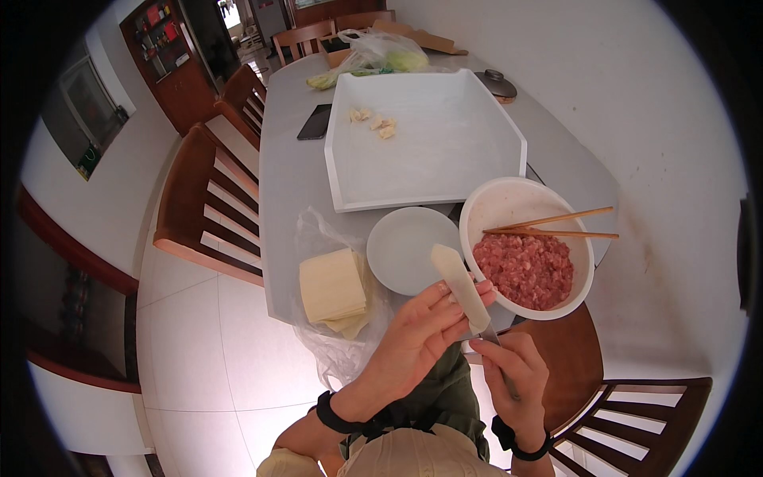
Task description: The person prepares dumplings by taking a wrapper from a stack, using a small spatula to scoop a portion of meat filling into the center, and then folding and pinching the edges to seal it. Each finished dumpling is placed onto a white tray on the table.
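Observation:
My left hand (426, 331) supports a wonton wrapper (458, 283), folded over into a narrow strip, across its fingers. In my right hand (515, 372) is a flat metal utensil (491, 335); its far end reaches the wrapper's lower end and is hidden there. To the left of my left hand, a stack of square wrappers (332, 285) lies on a clear plastic bag (322, 229). Just beyond the folded wrapper is a pale round plate (405, 250). A white bowl (512, 194) at the right holds minced meat (524, 268), with wooden chopsticks (560, 229) resting in it.
A large white tray (441, 149) with several folded wontons (375, 122) stands behind the plate. Left of it lies a black phone (314, 122). A bag of vegetables (387, 53) and a dark lid (498, 83) sit farther back. Wooden chairs (208, 203) flank the grey table (286, 179).

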Available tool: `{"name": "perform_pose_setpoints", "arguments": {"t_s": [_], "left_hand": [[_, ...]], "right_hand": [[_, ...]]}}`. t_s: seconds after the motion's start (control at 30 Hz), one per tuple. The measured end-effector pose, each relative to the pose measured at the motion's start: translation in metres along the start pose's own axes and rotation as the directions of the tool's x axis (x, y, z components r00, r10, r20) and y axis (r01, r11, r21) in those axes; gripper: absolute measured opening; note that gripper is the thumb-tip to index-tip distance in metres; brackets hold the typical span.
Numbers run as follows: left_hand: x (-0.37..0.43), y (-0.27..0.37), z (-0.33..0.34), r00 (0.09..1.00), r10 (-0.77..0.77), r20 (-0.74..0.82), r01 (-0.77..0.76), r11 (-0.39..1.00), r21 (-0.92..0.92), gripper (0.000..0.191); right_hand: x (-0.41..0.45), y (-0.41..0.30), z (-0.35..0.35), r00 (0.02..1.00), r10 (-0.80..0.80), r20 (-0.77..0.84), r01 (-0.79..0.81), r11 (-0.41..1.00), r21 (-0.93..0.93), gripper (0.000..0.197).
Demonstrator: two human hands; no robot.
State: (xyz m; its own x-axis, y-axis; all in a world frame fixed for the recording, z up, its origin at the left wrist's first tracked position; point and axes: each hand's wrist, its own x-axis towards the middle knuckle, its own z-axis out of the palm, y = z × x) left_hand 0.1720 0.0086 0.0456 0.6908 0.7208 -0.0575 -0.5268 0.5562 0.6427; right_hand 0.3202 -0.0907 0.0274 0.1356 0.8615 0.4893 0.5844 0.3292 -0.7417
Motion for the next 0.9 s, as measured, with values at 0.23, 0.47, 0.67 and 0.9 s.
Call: {"name": "perform_pose_setpoints", "arguments": {"t_s": [0.23,0.47,0.67,0.9], "left_hand": [[0.001,-0.001,-0.002,0.999,-0.005,-0.05,0.008,0.998,0.062,0.048],[0.0,-0.005,-0.007,0.997,0.061,-0.057,-0.049,0.98,0.191,0.049],[0.001,-0.007,-0.013,0.987,0.151,-0.06,-0.133,0.961,0.243,0.055],[0.002,-0.01,-0.016,0.978,0.208,-0.015,-0.195,0.936,0.294,0.056]], "right_hand": [[0.004,-0.003,-0.003,0.955,-0.194,0.225,0.264,0.901,-0.344,0.045],[0.002,-0.005,0.0,0.949,-0.17,0.264,0.26,0.897,-0.357,0.047],[0.001,-0.005,0.001,0.947,-0.153,0.281,0.241,0.921,-0.308,0.048],[-0.001,-0.005,0.002,0.948,-0.142,0.283,0.224,0.932,-0.283,0.049]]}}
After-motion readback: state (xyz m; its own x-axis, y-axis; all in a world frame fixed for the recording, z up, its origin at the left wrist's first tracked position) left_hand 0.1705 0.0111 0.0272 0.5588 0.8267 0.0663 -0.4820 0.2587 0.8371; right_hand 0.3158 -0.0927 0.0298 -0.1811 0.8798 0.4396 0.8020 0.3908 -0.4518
